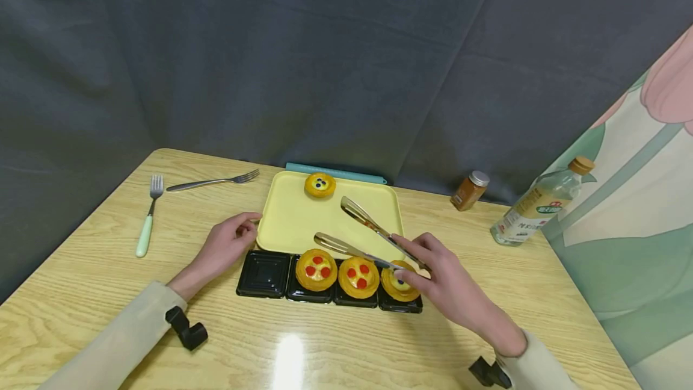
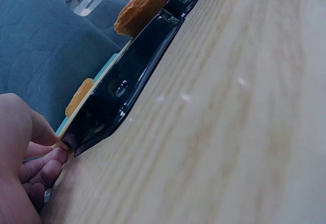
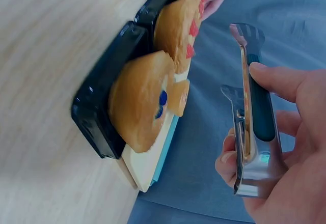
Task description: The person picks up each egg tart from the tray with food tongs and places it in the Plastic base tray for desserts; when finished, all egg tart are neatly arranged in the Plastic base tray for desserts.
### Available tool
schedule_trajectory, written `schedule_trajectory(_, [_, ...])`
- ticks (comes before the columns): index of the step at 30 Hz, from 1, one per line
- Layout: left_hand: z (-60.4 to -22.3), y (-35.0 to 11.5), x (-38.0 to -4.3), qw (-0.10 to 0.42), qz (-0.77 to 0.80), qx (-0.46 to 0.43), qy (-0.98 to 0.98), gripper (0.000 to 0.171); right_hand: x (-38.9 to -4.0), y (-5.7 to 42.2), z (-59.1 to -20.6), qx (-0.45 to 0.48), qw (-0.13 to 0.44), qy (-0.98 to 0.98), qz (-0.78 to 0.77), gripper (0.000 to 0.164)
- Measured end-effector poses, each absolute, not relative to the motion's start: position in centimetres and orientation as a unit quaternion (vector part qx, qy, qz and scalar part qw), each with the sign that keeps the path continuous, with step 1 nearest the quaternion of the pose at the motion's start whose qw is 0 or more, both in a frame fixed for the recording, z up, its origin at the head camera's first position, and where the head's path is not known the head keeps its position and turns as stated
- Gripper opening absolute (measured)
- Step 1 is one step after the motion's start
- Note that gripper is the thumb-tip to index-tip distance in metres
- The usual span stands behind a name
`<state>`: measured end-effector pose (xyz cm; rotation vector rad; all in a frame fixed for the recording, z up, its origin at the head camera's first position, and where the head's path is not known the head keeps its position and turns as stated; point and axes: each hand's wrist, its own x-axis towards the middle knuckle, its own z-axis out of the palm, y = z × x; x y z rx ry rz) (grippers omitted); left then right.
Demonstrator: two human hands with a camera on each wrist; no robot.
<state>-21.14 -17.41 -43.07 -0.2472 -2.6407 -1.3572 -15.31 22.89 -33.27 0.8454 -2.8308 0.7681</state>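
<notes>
My right hand [image 1: 452, 284] holds metal tongs [image 1: 360, 251], their arms spread apart with nothing between the tips. The tongs' tips hang over the yellow tray [image 1: 292, 221]. In the right wrist view the tongs [image 3: 262, 107] show a dark green grip under my thumb. My left hand [image 1: 224, 248] pinches the tray's left rim near its front corner. One tart with blue dots [image 1: 320, 185] sits at the back of the tray. In front, a row of black square holders carries two red-topped tarts [image 1: 316, 269] and a blue-dotted tart [image 1: 399, 281]; the leftmost holder [image 1: 263, 274] is bare.
A fork with a pale green handle [image 1: 144, 233] and a metal fork [image 1: 213, 182] lie at the left. A teal bar [image 1: 335, 173] runs behind the tray. A spice jar [image 1: 469, 191] and a glass bottle [image 1: 541, 206] stand at the right, before a dark curtain [image 1: 303, 65].
</notes>
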Motion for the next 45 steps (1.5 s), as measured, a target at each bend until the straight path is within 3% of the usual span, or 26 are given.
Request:
schedule_trajectory(10, [-43.0, -17.4, -21.1, 0.078, -0.454, -0.080, -0.884, 0.038, -18.3, 22.6, -33.2, 0.276, 0.055, -0.929, 0.239, 0.057])
schedule_trajectory(23, [-43.0, -17.3, -21.1, 0.075, -0.455, -0.079, -0.884, 0.037, -22.2, 21.4, -33.3, 0.253, 0.006, -0.941, 0.223, 0.058])
schedule_trajectory(45, [-42.6, -17.2, -20.9, 0.075, -0.452, -0.075, -0.886, 0.037, -26.8, 18.8, -33.8, 0.248, -0.009, -0.947, 0.202, 0.057])
